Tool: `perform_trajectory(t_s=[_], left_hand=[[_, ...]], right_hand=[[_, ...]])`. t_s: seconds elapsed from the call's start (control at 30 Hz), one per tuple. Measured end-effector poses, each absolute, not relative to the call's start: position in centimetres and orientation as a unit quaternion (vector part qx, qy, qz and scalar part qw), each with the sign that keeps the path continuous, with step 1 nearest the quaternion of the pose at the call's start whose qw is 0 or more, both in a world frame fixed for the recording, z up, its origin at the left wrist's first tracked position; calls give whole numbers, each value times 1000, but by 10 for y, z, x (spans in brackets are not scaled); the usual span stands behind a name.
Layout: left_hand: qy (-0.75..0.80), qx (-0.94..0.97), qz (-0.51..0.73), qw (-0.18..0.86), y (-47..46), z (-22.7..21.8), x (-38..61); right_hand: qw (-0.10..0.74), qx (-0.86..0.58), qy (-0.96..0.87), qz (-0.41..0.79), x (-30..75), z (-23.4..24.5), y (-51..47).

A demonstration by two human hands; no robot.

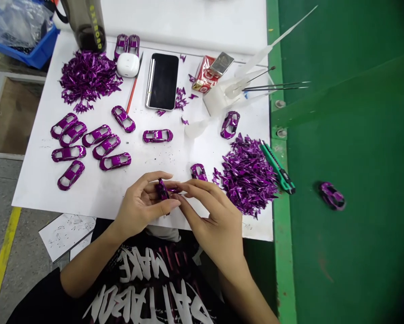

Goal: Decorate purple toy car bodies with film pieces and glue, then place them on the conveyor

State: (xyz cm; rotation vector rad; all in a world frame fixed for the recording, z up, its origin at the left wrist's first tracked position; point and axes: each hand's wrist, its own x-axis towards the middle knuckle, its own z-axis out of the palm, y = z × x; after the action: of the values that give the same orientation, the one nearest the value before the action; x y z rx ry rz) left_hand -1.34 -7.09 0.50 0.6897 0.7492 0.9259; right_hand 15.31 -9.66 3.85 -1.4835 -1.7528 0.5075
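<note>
Near the table's front edge, my left hand (139,204) grips a shiny purple toy car body (162,190), turned on its side between thumb and fingers. My right hand (215,211) meets it from the right, its thumb and fingertips pinched on a small purple piece (173,190) beside the car body. Whether that piece touches the body I cannot tell. Just beyond my right fingers lies another purple car body (198,172), partly covered by them. To the right is a pile of small pointed purple pieces (247,177).
Several car bodies (101,146) lie on the left of the white table (175,157). Behind are a second pile (87,78), a bottle (89,27), a phone (162,82) and a glue bottle (218,96). A green cutter (278,167) lies by the green surface (350,112).
</note>
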Motion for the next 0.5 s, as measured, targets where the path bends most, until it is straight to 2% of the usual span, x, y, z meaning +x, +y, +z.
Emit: perform_trajectory(t_s=[0.17, 0.33, 0.5], left_hand=[[323, 295, 419, 796, -69, 2, -17], [329, 318, 409, 789, -70, 3, -16], [342, 307, 396, 795, -68, 2, -18]], right_hand=[[337, -534, -765, 126, 157, 35, -93], [283, -517, -788, 176, 169, 43, -87], [188, -478, -830, 218, 176, 58, -83]])
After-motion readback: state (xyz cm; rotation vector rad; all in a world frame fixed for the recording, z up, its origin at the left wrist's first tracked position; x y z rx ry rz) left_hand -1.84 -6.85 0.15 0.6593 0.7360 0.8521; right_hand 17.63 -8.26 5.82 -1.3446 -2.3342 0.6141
